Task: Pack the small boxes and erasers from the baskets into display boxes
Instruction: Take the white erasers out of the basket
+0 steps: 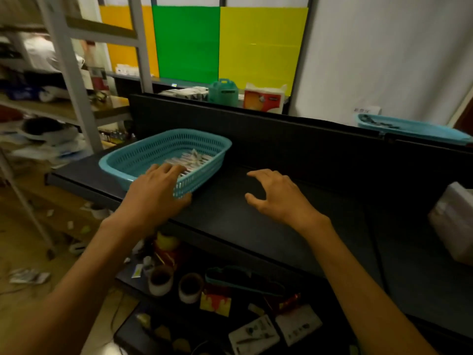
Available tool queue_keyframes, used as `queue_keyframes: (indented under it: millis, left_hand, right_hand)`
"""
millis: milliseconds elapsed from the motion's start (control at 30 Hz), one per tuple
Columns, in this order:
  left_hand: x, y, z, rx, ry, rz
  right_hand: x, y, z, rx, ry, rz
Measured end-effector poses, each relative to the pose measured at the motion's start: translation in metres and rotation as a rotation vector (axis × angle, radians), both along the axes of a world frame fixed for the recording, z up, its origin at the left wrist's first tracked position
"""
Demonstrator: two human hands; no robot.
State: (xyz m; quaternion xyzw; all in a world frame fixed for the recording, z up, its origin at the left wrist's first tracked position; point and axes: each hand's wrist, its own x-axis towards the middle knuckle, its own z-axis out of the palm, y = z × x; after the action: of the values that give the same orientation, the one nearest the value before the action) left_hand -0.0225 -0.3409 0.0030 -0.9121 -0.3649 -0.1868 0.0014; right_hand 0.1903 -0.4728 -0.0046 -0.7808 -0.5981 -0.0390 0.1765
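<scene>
A teal slotted basket [133, 160] sits at the left end of a black shelf [230, 216]. Small pale items [189, 160] lie in its middle, blurred. My left hand [156, 193] grips the basket's near rim, fingers reaching over into it and thumb against the outer wall. Right of the basket, my right hand [276, 196] hovers just above the shelf with fingers spread and slightly curled, holding nothing. A second teal basket [414, 130] stands at the far right, behind the shelf's black back panel [281, 134], with dark pieces inside.
A white box [455, 221] stands at the shelf's right edge. A lower shelf [143, 326] under my arms holds tape rolls, cards and small clutter. Metal racking [69, 70] rises at the left. A green container [223, 92] and an orange-white pack [263, 98] stand behind the panel.
</scene>
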Motion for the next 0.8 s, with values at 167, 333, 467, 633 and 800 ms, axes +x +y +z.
queue_keyframes:
  millis: [167,333,467,633,800]
  left_hand:
    - [-0.002,0.090,0.008,-0.002,0.001,0.003]
    - [0.013,0.170,0.005,-0.100,0.050,-0.053]
    - [0.031,0.215,0.001,-0.167,0.104,-0.129]
    - [0.062,0.257,-0.002,-0.192,0.196,-0.271]
    - [0.090,0.293,-0.005,-0.272,0.416,-0.454]
  right_hand:
    - [-0.011,0.086,0.002,0.051,0.002,0.019]
    - [-0.010,0.159,0.001,0.081,0.060,0.001]
    - [-0.008,0.200,0.000,0.004,0.124,-0.033]
    - [-0.004,0.236,-0.001,-0.112,0.135,-0.079]
    - [-0.006,0.263,-0.007,-0.294,0.174,-0.080]
